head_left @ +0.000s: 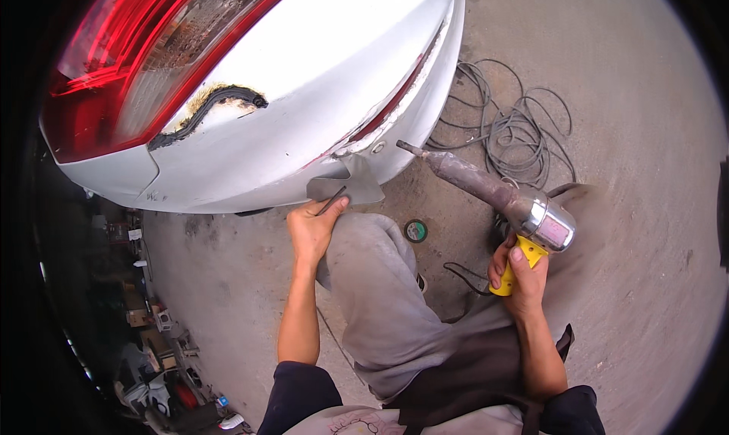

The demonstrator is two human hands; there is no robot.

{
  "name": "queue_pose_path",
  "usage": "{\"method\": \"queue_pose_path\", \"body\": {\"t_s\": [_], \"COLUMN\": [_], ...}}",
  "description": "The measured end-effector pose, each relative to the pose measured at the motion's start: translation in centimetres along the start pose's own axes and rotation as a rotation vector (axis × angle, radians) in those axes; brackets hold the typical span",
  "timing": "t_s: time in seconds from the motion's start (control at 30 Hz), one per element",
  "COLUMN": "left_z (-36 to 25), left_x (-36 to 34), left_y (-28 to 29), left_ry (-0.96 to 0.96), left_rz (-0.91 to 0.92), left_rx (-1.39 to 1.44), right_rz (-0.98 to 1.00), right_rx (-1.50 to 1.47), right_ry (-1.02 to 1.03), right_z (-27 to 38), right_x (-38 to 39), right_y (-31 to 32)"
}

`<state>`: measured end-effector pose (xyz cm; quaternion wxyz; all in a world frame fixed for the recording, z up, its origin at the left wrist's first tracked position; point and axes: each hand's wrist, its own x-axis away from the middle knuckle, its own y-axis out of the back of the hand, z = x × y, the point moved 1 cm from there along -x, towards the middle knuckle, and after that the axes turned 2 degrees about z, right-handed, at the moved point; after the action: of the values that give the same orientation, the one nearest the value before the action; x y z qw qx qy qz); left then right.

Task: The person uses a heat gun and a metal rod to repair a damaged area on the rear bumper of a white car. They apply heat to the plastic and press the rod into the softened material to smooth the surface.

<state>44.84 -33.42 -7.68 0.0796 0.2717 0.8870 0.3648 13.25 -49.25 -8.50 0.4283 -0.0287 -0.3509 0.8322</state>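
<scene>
My left hand (311,234) is closed around a thin dark rod (332,200) just below the lower edge of a white car bumper (296,143). A grey flap-like piece (353,181) lies right by the rod at that edge. In my right hand (524,279) is a hot-air gun (486,183), gripped by its yellow handle. Its metal barrel points up and left, the nozzle stopping short of the bumper. A rough black bead (209,112) with scorched edges runs over the bumper beside the red tail light (125,101).
A narrow red reflector (391,105) sits in a chipped slot. Grey cable (516,135) lies coiled on the concrete floor (645,124). Near my bent knee (376,272) is a small round green-and-black disc (415,231). Boxes and clutter (159,344) line the left side.
</scene>
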Motion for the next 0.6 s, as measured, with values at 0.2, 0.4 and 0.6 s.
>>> {"method": "queue_pose_path", "body": {"t_s": [0.2,0.4,0.6], "left_z": [-1.1,-1.7,-0.9], "left_x": [0.2,0.0,0.7], "left_y": [0.3,0.5,1.8], "left_ry": [0.140,0.194,0.118], "left_rz": [0.047,0.050,0.105], "left_rx": [0.146,0.202,0.130], "right_rz": [0.045,0.088,0.082], "right_rx": [-0.067,-0.119,-0.106], "right_ry": [-0.061,-0.076,-0.107], "right_z": [-0.3,0.3,1.0], "right_x": [0.4,1.0,1.7], "right_y": [1.5,2.1,3.1]}}
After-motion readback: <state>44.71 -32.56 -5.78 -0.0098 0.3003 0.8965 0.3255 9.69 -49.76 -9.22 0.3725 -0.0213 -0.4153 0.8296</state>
